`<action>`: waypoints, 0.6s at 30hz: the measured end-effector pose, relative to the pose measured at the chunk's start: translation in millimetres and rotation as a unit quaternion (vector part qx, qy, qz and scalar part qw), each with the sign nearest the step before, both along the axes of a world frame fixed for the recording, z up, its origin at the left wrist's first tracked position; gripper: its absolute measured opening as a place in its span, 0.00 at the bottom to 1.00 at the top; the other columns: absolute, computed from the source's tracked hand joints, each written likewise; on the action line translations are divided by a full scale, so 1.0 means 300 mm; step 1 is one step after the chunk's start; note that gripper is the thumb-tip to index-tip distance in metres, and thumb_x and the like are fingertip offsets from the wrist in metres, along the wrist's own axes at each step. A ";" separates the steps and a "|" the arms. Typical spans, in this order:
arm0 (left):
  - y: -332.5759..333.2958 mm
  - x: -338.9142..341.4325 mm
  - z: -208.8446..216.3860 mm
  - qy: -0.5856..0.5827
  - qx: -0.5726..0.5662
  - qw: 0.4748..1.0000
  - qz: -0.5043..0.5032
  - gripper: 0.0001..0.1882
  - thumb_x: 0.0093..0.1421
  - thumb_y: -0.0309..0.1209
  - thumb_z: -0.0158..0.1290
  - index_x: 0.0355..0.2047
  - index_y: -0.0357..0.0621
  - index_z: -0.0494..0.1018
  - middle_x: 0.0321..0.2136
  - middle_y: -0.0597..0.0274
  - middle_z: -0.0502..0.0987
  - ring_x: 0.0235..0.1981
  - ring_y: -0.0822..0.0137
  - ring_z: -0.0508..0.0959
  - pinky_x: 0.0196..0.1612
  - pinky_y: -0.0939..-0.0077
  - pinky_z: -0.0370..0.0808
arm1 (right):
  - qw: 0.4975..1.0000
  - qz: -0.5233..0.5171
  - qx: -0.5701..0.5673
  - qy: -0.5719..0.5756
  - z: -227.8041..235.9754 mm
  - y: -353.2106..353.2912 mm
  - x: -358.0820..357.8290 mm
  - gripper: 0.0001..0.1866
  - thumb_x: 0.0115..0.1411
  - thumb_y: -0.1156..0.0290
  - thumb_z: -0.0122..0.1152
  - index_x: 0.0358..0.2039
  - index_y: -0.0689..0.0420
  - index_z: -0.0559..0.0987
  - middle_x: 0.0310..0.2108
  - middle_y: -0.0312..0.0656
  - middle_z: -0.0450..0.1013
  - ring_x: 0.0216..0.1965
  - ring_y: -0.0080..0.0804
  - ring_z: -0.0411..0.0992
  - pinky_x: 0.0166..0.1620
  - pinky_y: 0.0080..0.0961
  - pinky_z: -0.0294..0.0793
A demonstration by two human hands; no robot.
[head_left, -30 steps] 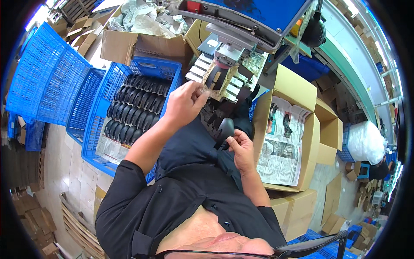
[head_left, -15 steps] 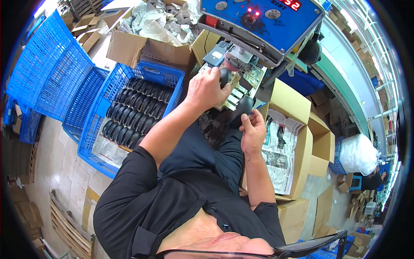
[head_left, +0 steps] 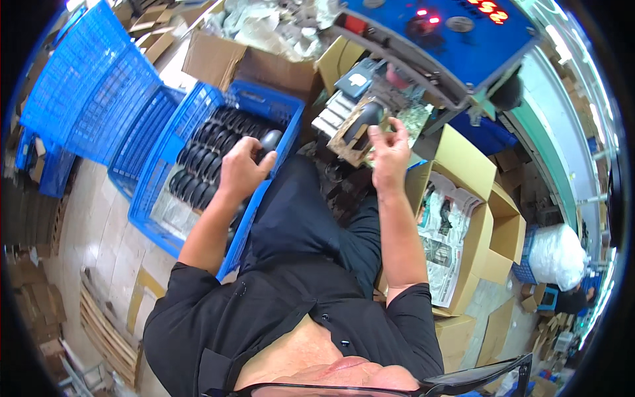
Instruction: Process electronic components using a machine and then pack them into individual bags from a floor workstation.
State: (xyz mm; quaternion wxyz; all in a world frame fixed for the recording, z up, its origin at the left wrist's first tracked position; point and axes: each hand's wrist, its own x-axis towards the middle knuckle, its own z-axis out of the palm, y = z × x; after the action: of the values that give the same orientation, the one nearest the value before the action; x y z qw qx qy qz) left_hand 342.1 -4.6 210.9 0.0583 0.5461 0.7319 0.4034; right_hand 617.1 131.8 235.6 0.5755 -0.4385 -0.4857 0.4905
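Blue plastic crate (head_left: 173,139) sits at the person's left, and the left hand (head_left: 243,173) hovers right over its near rim, fingers curled around a dark rounded part (head_left: 271,139) with a grey sheen, gripped at its lower end so the top pokes up above the thumb. Inside the crate, rows of similar dark parts (head_left: 202,162) lie packed side by side on a pale sheet lining.

Over on the other side, the right hand (head_left: 389,149) is raised in front of the blue machine (head_left: 440,43), fingers pinched on a second dark part (head_left: 364,118) that sits in a tan fixture (head_left: 349,135) just below the machine's panel. Thumb and forefinger close on it from the right; the part tilts upward and to the left. Red lights glow on the blue panel above.

Beside the right forearm stands an open cardboard box (head_left: 479,228) lined with newspaper (head_left: 442,231), a few dark pieces lying in it. More cardboard boxes (head_left: 228,63) stand behind the crate, and stacked empty blue crates (head_left: 79,92) lean away at far left. Between the two arms, the person's dark trousers fill the middle, black shirt sleeves below. Both hands are well apart, each busy with its own part.
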 end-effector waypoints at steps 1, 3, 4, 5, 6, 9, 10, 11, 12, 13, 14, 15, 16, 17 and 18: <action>-0.046 -0.059 -0.022 -0.013 -0.035 0.999 0.019 0.21 0.55 0.44 0.68 0.35 0.39 0.76 0.26 0.53 0.78 0.27 0.55 0.80 0.34 0.61 0.77 | 1.000 0.020 -0.016 -0.004 0.004 -0.019 0.032 0.21 0.67 0.69 0.69 0.57 0.58 0.75 0.28 0.30 0.69 0.23 0.15 0.65 0.23 0.18 0.66; -0.113 -0.185 -0.090 -0.016 -0.085 0.995 0.047 0.21 0.55 0.45 0.67 0.35 0.39 0.76 0.26 0.53 0.78 0.29 0.54 0.80 0.36 0.61 0.76 | 0.996 -0.028 0.000 -0.089 -0.056 -0.006 0.187 0.20 0.69 0.68 0.66 0.58 0.59 0.75 0.34 0.34 0.74 0.29 0.18 0.70 0.29 0.19 0.71; -0.127 -0.240 -0.122 0.000 -0.100 0.994 0.049 0.23 0.56 0.48 0.66 0.35 0.39 0.76 0.28 0.52 0.78 0.32 0.52 0.80 0.39 0.59 0.76 | 0.964 -0.132 0.080 -0.218 -0.110 0.016 0.294 0.20 0.69 0.71 0.63 0.60 0.60 0.76 0.36 0.36 0.77 0.31 0.22 0.73 0.31 0.19 0.74; -0.129 -0.299 -0.159 0.031 -0.110 0.993 0.044 0.25 0.55 0.50 0.65 0.37 0.40 0.76 0.30 0.49 0.79 0.36 0.49 0.81 0.41 0.55 0.76 | 0.939 -0.168 0.084 -0.288 -0.200 0.053 0.482 0.20 0.68 0.73 0.61 0.60 0.62 0.76 0.41 0.40 0.79 0.33 0.25 0.74 0.36 0.21 0.75; -0.197 -0.371 -0.199 0.035 -0.165 0.983 0.070 0.25 0.54 0.51 0.65 0.37 0.41 0.77 0.33 0.47 0.80 0.39 0.47 0.81 0.43 0.53 0.76 | 0.908 -0.186 0.049 -0.372 -0.285 0.093 0.627 0.22 0.67 0.75 0.61 0.61 0.64 0.75 0.43 0.42 0.79 0.36 0.27 0.76 0.40 0.25 0.78; -0.376 -0.499 -0.262 0.086 -0.300 0.942 0.125 0.23 0.54 0.48 0.66 0.38 0.42 0.78 0.37 0.47 0.83 0.43 0.47 0.83 0.46 0.52 0.78 | 0.927 -0.225 -0.050 -0.297 -0.472 0.164 0.969 0.29 0.60 0.68 0.71 0.61 0.65 0.75 0.50 0.46 0.79 0.48 0.40 0.79 0.46 0.35 0.81; -0.445 -0.519 -0.279 0.091 -0.353 0.921 0.134 0.22 0.54 0.47 0.66 0.38 0.42 0.79 0.38 0.48 0.83 0.44 0.47 0.83 0.47 0.51 0.79 | 0.899 -0.237 -0.125 -0.346 -0.486 0.161 1.011 0.31 0.58 0.66 0.73 0.60 0.66 0.76 0.55 0.48 0.78 0.49 0.40 0.78 0.51 0.36 0.80; -0.526 -0.537 -0.307 0.087 -0.374 0.911 0.149 0.19 0.52 0.42 0.66 0.36 0.41 0.79 0.35 0.46 0.84 0.41 0.45 0.83 0.45 0.51 0.79 | 0.869 -0.222 -0.117 -0.427 -0.519 0.157 1.040 0.33 0.58 0.64 0.74 0.60 0.66 0.76 0.57 0.50 0.77 0.51 0.42 0.78 0.54 0.36 0.78; -0.562 -0.548 -0.330 0.098 -0.407 0.896 0.148 0.18 0.52 0.41 0.65 0.36 0.41 0.79 0.35 0.46 0.84 0.41 0.45 0.84 0.45 0.51 0.79 | 0.829 -0.221 -0.107 -0.503 -0.572 0.143 1.104 0.34 0.57 0.62 0.74 0.61 0.66 0.76 0.59 0.52 0.76 0.54 0.43 0.78 0.58 0.37 0.76; -0.593 -0.552 -0.350 0.108 -0.439 0.880 0.147 0.17 0.52 0.39 0.65 0.37 0.41 0.79 0.36 0.45 0.84 0.42 0.45 0.84 0.45 0.50 0.80 | 0.818 -0.195 -0.120 -0.528 -0.617 0.138 1.148 0.35 0.57 0.61 0.74 0.61 0.66 0.75 0.60 0.53 0.76 0.55 0.45 0.77 0.59 0.38 0.75; -0.608 -0.556 -0.361 0.119 -0.469 0.863 0.144 0.16 0.52 0.38 0.64 0.37 0.41 0.80 0.36 0.45 0.84 0.42 0.44 0.84 0.45 0.50 0.80 | 0.805 -0.171 -0.133 -0.552 -0.665 0.137 1.182 0.36 0.58 0.60 0.74 0.62 0.66 0.75 0.61 0.54 0.75 0.57 0.47 0.76 0.61 0.39 0.74; -0.606 -0.547 -0.362 0.132 -0.496 0.847 0.137 0.14 0.51 0.31 0.61 0.39 0.42 0.83 0.38 0.45 0.85 0.43 0.45 0.86 0.46 0.51 0.82 | 0.791 -0.151 -0.146 -0.574 -0.716 0.136 1.219 0.37 0.58 0.58 0.74 0.63 0.65 0.74 0.62 0.55 0.74 0.58 0.49 0.76 0.62 0.40 0.73; -0.591 -0.563 -0.389 0.140 -0.509 0.840 0.128 0.13 0.51 0.30 0.61 0.38 0.42 0.83 0.39 0.44 0.85 0.43 0.46 0.86 0.46 0.52 0.83 | 0.778 -0.160 -0.103 -0.599 -0.793 0.114 1.266 0.38 0.57 0.57 0.74 0.63 0.66 0.75 0.61 0.56 0.75 0.59 0.51 0.75 0.63 0.41 0.72; -0.558 -0.591 -0.436 0.151 -0.520 0.833 0.114 0.13 0.51 0.30 0.60 0.37 0.41 0.84 0.39 0.44 0.86 0.43 0.46 0.86 0.46 0.52 0.83 | 0.760 -0.174 -0.063 -0.622 -0.878 0.073 1.324 0.38 0.57 0.56 0.74 0.63 0.66 0.75 0.60 0.56 0.76 0.59 0.53 0.75 0.63 0.42 0.71; -0.541 -0.611 -0.482 0.161 -0.535 0.823 0.105 0.12 0.51 0.29 0.60 0.37 0.41 0.85 0.40 0.44 0.86 0.43 0.46 0.86 0.45 0.53 0.83 | 0.743 -0.180 -0.023 -0.645 -0.924 0.051 1.350 0.38 0.57 0.55 0.74 0.62 0.66 0.76 0.60 0.57 0.76 0.59 0.54 0.75 0.64 0.43 0.71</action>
State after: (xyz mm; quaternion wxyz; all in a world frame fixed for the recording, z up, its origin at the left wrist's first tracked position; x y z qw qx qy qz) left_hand 158.9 -166.8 66.2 0.1800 0.4063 0.8847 -0.1410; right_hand 1022.2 147.1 -41.5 0.1925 -0.7426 -0.6414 -0.0111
